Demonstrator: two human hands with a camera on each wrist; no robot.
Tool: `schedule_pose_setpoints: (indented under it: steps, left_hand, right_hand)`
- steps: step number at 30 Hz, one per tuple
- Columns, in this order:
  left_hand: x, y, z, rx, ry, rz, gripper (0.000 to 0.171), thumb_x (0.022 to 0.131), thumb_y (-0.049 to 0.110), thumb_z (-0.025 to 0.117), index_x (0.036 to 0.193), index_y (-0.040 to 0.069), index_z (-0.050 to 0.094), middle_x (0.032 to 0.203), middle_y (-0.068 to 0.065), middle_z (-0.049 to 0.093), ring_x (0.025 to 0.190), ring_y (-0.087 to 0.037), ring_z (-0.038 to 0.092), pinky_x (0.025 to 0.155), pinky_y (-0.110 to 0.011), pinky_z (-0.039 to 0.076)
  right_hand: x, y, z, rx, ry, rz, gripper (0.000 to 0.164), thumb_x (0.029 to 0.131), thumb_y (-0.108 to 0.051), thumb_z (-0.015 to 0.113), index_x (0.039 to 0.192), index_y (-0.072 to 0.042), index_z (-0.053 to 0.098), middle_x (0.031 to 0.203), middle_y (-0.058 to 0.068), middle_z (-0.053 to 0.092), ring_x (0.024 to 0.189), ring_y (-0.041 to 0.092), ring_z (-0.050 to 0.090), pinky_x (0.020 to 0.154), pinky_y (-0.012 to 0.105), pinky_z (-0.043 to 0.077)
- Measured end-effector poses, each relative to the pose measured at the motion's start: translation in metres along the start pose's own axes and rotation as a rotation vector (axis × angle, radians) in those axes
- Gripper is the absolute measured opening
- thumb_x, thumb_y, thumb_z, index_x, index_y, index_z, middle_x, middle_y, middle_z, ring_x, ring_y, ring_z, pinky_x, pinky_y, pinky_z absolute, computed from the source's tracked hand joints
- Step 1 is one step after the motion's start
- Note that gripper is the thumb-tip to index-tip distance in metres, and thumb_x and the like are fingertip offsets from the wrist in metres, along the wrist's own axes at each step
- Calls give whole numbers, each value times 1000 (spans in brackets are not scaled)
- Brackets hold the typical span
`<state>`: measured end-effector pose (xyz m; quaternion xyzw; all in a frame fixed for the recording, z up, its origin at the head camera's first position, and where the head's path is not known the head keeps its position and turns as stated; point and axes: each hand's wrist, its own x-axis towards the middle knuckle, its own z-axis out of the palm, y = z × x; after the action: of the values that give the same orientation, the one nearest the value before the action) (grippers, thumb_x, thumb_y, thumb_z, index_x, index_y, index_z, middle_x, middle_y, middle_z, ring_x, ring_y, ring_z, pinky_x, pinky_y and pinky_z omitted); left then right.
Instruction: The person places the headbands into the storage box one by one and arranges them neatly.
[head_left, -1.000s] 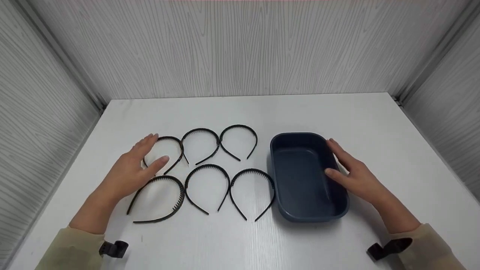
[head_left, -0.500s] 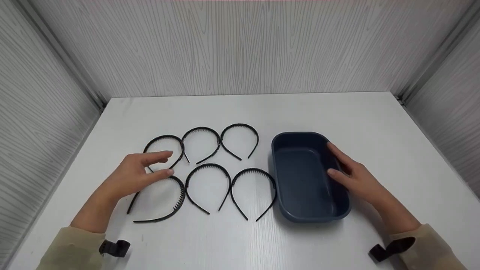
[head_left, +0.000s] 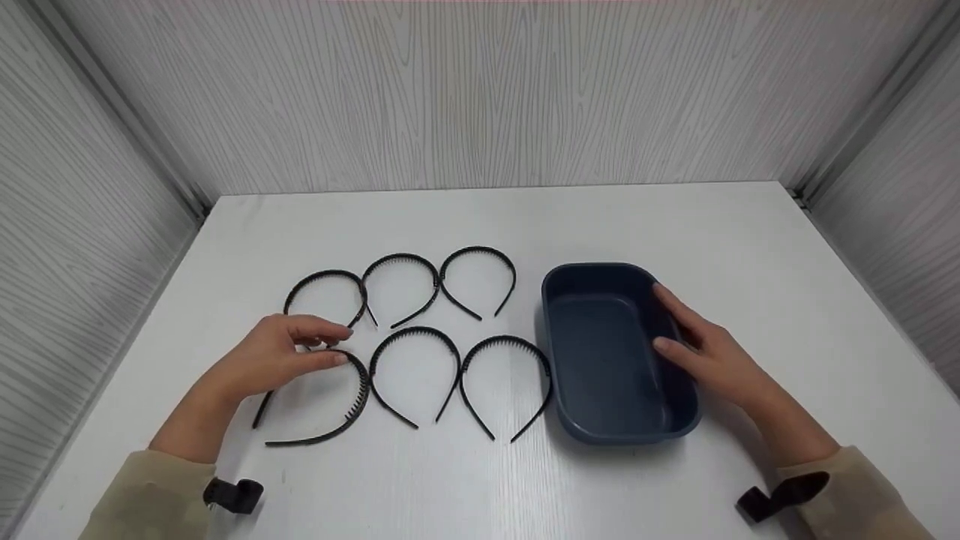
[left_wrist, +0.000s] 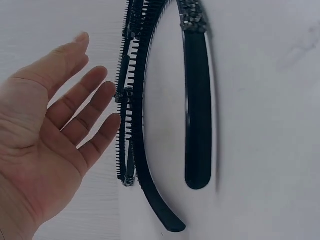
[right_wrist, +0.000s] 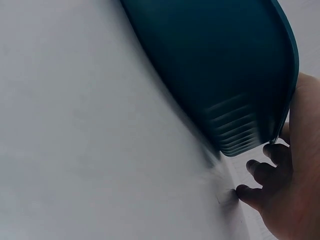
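My left hand [head_left: 270, 352] hovers over the front-left headband [head_left: 364, 386], thumb and index finger apart near its top. In the left wrist view the same hand [left_wrist: 60, 125] shows slightly bent, spread fingers, their tips overlapping black headbands [left_wrist: 137, 100] with comb teeth. Just behind that hand lies the back-left headband [head_left: 326, 273]. At the right, my right hand [head_left: 712, 360] grips the side wall of a dark blue plastic box [head_left: 622, 438], thumb over the rim and the other fingers outside. The right wrist view shows the box's ribbed outer wall [right_wrist: 235, 122] beside the fingertips.
Two more headbands, a middle one [head_left: 401, 256] and a right one [head_left: 478, 249], complete the back row. In the front row a middle headband [head_left: 416, 330] and a right one [head_left: 510, 340] lie flat, the latter close to the box. Wood-grain panels [head_left: 480, 97] enclose the white table [head_left: 450, 495].
My left hand has come down from the back-left headband toward the front-left one, its thumb and index finger drawing closer together. The right hand stays at the box.
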<state>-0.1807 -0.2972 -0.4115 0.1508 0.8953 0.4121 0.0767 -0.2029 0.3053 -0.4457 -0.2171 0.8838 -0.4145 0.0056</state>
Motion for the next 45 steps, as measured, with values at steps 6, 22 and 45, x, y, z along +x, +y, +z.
schedule_pose_setpoints:
  steps: [6, 22, 45]
  left_hand:
    - [3, -5, 1, 26, -13, 30, 34, 93, 22, 85, 125, 12, 80, 120, -2, 77, 108, -24, 66, 96, -37, 53]
    - [11, -14, 9, 108, -32, 89, 25, 93, 11, 83, 118, 12, 83, 117, -1, 77, 107, -24, 70, 90, -34, 56]
    - [20, -16, 18, 199, -18, 174, 24, 91, -1, 79, 101, 18, 87, 104, 9, 75, 102, -15, 69, 92, -28, 55]
  right_hand:
    - [1, 0, -1, 10, -6, 2, 75, 107, -18, 65, 170, -29, 26, 173, 7, 27, 156, 35, 27, 109, 5, 28]
    - [-2, 3, 0, 7, -11, 29, 74, 108, -21, 65, 170, -32, 25, 174, 4, 26, 156, 35, 28, 108, 6, 30]
    - [0, 5, 0, 3, -20, 25, 74, 108, -24, 64, 170, -32, 24, 174, 2, 25, 158, 33, 26, 111, 7, 27]
